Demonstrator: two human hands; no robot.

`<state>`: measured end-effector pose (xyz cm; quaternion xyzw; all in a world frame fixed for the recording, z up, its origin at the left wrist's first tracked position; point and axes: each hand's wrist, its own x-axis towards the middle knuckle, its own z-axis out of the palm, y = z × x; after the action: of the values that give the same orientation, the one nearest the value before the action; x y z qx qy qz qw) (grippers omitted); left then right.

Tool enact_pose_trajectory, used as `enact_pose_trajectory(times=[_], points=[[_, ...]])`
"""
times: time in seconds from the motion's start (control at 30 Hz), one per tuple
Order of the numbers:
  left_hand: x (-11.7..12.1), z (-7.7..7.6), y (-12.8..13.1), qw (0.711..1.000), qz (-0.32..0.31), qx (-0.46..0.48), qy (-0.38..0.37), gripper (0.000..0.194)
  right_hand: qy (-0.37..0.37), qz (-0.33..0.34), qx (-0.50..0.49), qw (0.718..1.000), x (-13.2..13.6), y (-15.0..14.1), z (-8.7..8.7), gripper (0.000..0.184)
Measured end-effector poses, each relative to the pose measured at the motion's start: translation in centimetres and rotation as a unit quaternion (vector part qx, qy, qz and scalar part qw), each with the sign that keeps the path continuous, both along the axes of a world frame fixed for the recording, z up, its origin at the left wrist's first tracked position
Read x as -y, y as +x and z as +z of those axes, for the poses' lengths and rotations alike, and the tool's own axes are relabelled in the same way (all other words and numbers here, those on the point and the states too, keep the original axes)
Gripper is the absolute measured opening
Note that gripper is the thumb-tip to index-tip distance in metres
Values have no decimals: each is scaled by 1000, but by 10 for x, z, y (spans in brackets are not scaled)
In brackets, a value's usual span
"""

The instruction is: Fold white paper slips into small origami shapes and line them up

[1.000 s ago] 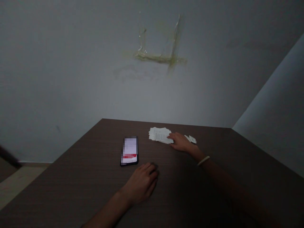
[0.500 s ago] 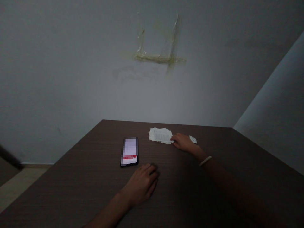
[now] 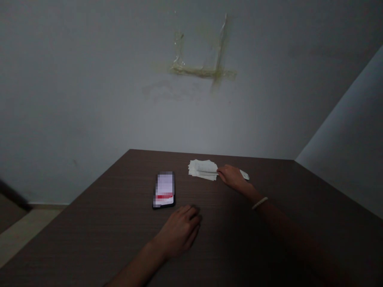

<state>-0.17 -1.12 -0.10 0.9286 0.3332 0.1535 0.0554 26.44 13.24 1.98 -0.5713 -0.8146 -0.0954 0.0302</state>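
Observation:
A pile of white printed paper slips (image 3: pixel 202 167) lies towards the far side of the table, its edges uneven. At the pile's right end my right hand (image 3: pixel 231 175) pinches the edge of a paper slip, which is lifted and curls over the others. My left hand (image 3: pixel 181 229) rests palm down on the table, fingers loosely bent and slightly apart, holding nothing visible. Just beyond it and to its left lies a smartphone (image 3: pixel 164 189) with its screen lit and partly blurred out.
The dark wooden table (image 3: pixel 119 223) meets a grey wall (image 3: pixel 98 87) bearing strips of yellowed tape (image 3: pixel 199 73). A small white flat object (image 3: pixel 244 174) lies partly hidden behind my right hand. Pale floor (image 3: pixel 32 227) shows at the left.
My right hand has taken hold of the paper slip's edge and raised it off the pile. My left hand stays in place.

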Motion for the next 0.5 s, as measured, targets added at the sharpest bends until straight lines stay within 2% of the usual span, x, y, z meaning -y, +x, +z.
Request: enact_pose_trajectory(times=[0.33, 0.5], points=[[0, -2, -1, 1000, -5, 0, 6, 22, 30, -26, 12, 999, 3, -2, 9, 28], [0, 0, 0, 1000, 12, -9, 6, 21, 57, 11, 5, 998, 25, -4, 13, 25]])
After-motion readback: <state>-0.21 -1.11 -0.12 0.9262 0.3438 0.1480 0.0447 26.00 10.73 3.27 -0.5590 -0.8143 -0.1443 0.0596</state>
